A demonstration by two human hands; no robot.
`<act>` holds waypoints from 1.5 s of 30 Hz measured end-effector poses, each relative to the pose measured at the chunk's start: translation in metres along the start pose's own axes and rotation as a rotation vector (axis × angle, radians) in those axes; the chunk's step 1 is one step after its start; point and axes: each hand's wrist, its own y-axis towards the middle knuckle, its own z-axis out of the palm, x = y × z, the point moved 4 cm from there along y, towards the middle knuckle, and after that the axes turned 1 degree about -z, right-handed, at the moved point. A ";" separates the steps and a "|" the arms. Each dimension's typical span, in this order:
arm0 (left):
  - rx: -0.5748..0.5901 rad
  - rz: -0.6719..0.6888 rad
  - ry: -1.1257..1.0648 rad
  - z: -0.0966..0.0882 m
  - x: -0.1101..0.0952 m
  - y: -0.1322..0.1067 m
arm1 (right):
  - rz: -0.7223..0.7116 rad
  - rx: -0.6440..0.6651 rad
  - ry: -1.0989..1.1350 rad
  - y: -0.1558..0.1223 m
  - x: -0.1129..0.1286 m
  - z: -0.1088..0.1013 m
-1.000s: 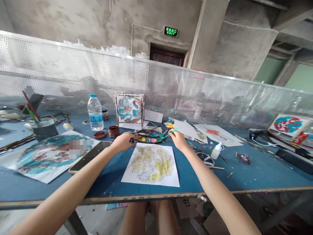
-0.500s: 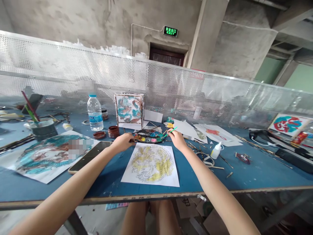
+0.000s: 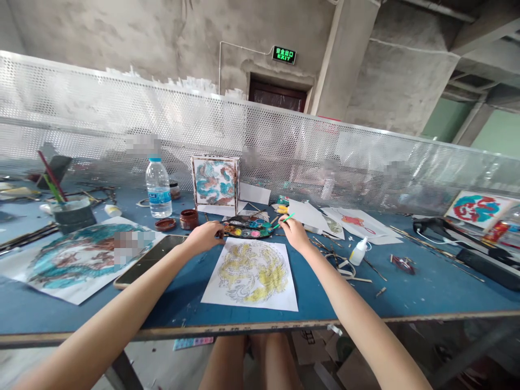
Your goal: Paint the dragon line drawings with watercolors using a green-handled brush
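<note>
My right hand (image 3: 293, 230) is closed round a thin paintbrush (image 3: 287, 218) with a bright green handle, its tip end pointing left over the paint palette (image 3: 260, 234). The palette is dark, with wells of yellow, pink, orange and blue-green paint. At its left end my left hand (image 3: 208, 234) grips the edge, fingers curled. Just in front of the palette lies a white sheet (image 3: 254, 276) with a round line drawing, partly coloured yellow.
To the left are a phone (image 3: 148, 262), a teal-and-brown painting (image 3: 85, 254), a brush cup (image 3: 73, 214), a water bottle (image 3: 158, 189) and a brown paint jar (image 3: 189, 219). A framed painting (image 3: 215, 183) stands behind. Rightward are a glue bottle (image 3: 359, 252) and twigs.
The green brush and my right hand have shifted very slightly over the palette. My left hand stays at the palette's left end.
</note>
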 end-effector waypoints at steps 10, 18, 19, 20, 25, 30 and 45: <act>-0.001 0.010 0.006 0.002 0.001 0.001 | 0.008 0.000 0.020 0.000 -0.003 -0.001; 0.001 -0.004 -0.008 0.001 0.001 0.001 | -0.005 0.001 0.028 0.000 -0.001 0.001; 0.002 -0.002 -0.007 0.001 0.000 0.000 | -0.006 0.000 0.024 0.000 -0.001 0.002; 0.004 -0.003 -0.006 0.001 0.000 0.000 | -0.006 -0.001 0.009 0.000 -0.001 0.002; 0.006 -0.006 -0.008 0.001 0.001 0.000 | 0.004 -0.004 -0.020 -0.001 0.000 0.000; 0.015 0.010 -0.008 0.000 -0.001 -0.001 | 0.016 0.010 -0.026 -0.001 0.002 -0.003; -0.011 0.024 -0.009 0.002 0.000 0.000 | 0.012 0.019 -0.036 0.001 0.002 -0.003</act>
